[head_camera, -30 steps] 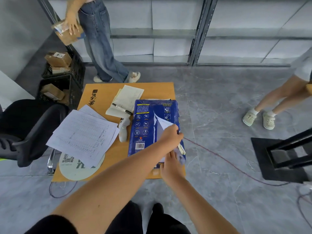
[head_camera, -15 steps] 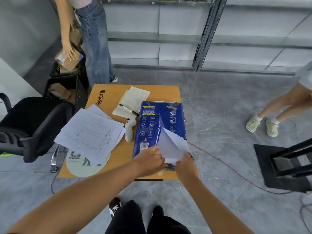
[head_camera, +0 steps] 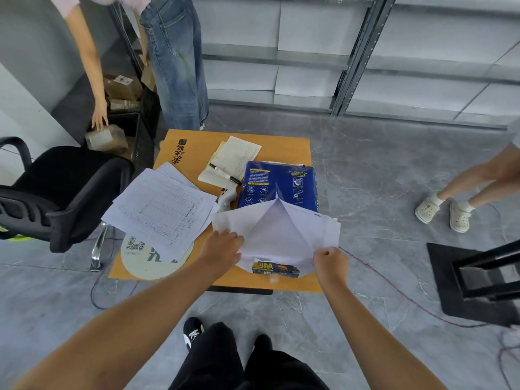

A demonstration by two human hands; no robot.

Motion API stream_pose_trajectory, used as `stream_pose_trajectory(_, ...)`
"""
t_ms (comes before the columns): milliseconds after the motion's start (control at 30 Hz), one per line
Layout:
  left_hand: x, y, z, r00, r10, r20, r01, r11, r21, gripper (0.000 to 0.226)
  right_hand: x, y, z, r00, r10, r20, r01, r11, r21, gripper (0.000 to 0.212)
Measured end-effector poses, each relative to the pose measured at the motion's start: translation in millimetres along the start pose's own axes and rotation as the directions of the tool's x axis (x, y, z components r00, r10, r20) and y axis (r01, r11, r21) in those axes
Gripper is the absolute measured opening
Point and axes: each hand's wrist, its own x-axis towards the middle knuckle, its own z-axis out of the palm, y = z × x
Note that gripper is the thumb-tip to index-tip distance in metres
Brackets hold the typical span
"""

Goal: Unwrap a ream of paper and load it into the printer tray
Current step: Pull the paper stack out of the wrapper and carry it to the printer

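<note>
A ream of paper in a blue wrapper (head_camera: 277,184) lies on the right half of a small wooden table (head_camera: 284,146). The near half of the wrapper is torn open down the middle, and its white inner flaps (head_camera: 281,235) spread left and right. My left hand (head_camera: 222,247) grips the left flap at its near edge. My right hand (head_camera: 330,260) is closed in a fist on the right flap. A strip of blue wrapper (head_camera: 275,269) shows at the near end between my hands. No printer is in view.
Printed sheets (head_camera: 159,209), a round card (head_camera: 149,257), a notepad with a pen (head_camera: 225,173) and a white handheld device (head_camera: 227,199) share the table. A black office chair (head_camera: 56,192) stands left. One person bends over boxes (head_camera: 105,137) behind, another stands right. A black stand (head_camera: 475,280) and red cable cross the floor.
The tear has widened. My hands have moved apart, pulling the wrapper's flaps out to either side, and more white inner surface shows. The person behind has lowered a box toward the crate.
</note>
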Motion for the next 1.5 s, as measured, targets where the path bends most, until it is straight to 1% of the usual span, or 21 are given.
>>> stream_pose_trajectory(33,-2,3,3,0.996,-0.093,-0.017,0.089,0.981,-0.172,0.028,1,0,0,1.0,0.009,-0.001,-0.009,1.0,0.03,0.029)
stream_pose_trajectory(67,-4,5,7,0.983,-0.185,-0.004,0.173,0.925,-0.338,0.026,1,0,0,1.0,0.019,0.005,-0.019,0.998,0.062,0.024)
stream_pose_trajectory(133,-5,10,12,0.943,-0.329,0.056,0.302,0.772,-0.558,0.019,7,4,2,0.994,0.107,0.032,-0.111,0.975,0.194,0.024)
stream_pose_trajectory(167,-6,12,15,0.922,-0.38,0.076,0.344,0.711,-0.614,0.015,10,7,2,0.981,0.182,0.065,-0.193,0.934,0.302,0.029)
stream_pose_trajectory(233,-6,12,19,0.897,-0.435,0.082,0.367,0.629,-0.686,0.014,12,12,0,0.928,0.324,0.185,-0.373,0.772,0.515,0.034)
stream_pose_trajectory(267,-6,13,21,0.893,-0.443,0.08,0.363,0.604,-0.71,0.017,12,14,-2,0.905,0.349,0.242,-0.423,0.693,0.584,0.033)
stream_pose_trajectory(333,-7,15,23,0.887,-0.453,0.087,0.362,0.568,-0.739,0.018,8,14,-7,0.892,0.345,0.293,-0.45,0.606,0.656,0.028)
stream_pose_trajectory(400,-8,17,24,0.884,-0.46,0.084,0.359,0.554,-0.751,0.017,5,14,-6,0.89,0.348,0.294,-0.449,0.56,0.696,0.017)
stream_pose_trajectory(467,-9,19,24,0.878,-0.47,0.089,0.366,0.542,-0.757,0.02,4,12,0,0.9,0.363,0.241,-0.419,0.57,0.707,0.011)
stream_pose_trajectory(533,-9,21,25,0.864,-0.488,0.125,0.394,0.5,-0.771,0.026,2,10,6,0.916,0.359,0.177,-0.372,0.601,0.707,0.008)
stream_pose_trajectory(667,-7,23,23,0.798,-0.542,0.263,0.485,0.319,-0.814,0.027,1,7,15,0.917,0.361,0.171,-0.363,0.574,0.734,0.006)
stream_pose_trajectory(800,-4,24,22,0.764,-0.547,0.343,0.514,0.194,-0.836,0.018,-1,5,20,0.943,0.332,0.014,-0.274,0.752,0.599,0.018)
stream_pose_trajectory(867,-4,23,23,0.745,-0.55,0.377,0.52,0.125,-0.845,0.019,-6,5,21,0.963,0.261,-0.071,-0.182,0.818,0.546,0.014)
stream_pose_trajectory(933,-4,21,27,0.724,-0.55,0.416,0.512,0.025,-0.859,0.02,-10,5,21,0.973,0.201,-0.111,-0.115,0.846,0.521,0.007)
stream_pose_trajectory(1033,-3,19,26,0.67,-0.537,0.512,0.486,-0.204,-0.85,0.013,-11,5,20,0.967,0.223,-0.12,-0.116,0.812,0.572,0.004)
stream_pose_trajectory(1100,-2,19,24,0.651,-0.514,0.558,0.443,-0.34,-0.83,0.012,-9,4,19,0.968,0.2,-0.151,-0.085,0.829,0.553,0.008)
stream_pose_trajectory(1200,-3,19,22,0.637,-0.494,0.592,0.398,-0.446,-0.801,0.007,-8,5,17,0.978,0.107,-0.177,-0.018,0.896,0.443,0.008)
stream_pose_trajectory(1267,-4,20,21,0.63,-0.489,0.603,0.374,-0.49,-0.787,0.008,-6,8,16,0.976,0.148,-0.158,-0.056,0.878,0.476,0.009)
stream_pose_trajectory(1333,-3,22,19,0.632,-0.482,0.607,0.337,-0.534,-0.775,0.01,-4,11,16,0.962,0.263,-0.069,-0.168,0.776,0.609,0.007)
stream_pose_trajectory(1400,-2,24,17,0.636,-0.48,0.604,0.309,-0.559,-0.77,0.01,-1,12,15,0.946,0.324,0.012,-0.245,0.692,0.679,0.009)
stream_pose_trajectory(1500,1,26,16,0.625,-0.499,0.601,0.312,-0.546,-0.778,0.012,4,10,12,0.943,0.329,0.045,-0.276,0.702,0.656,0.021)
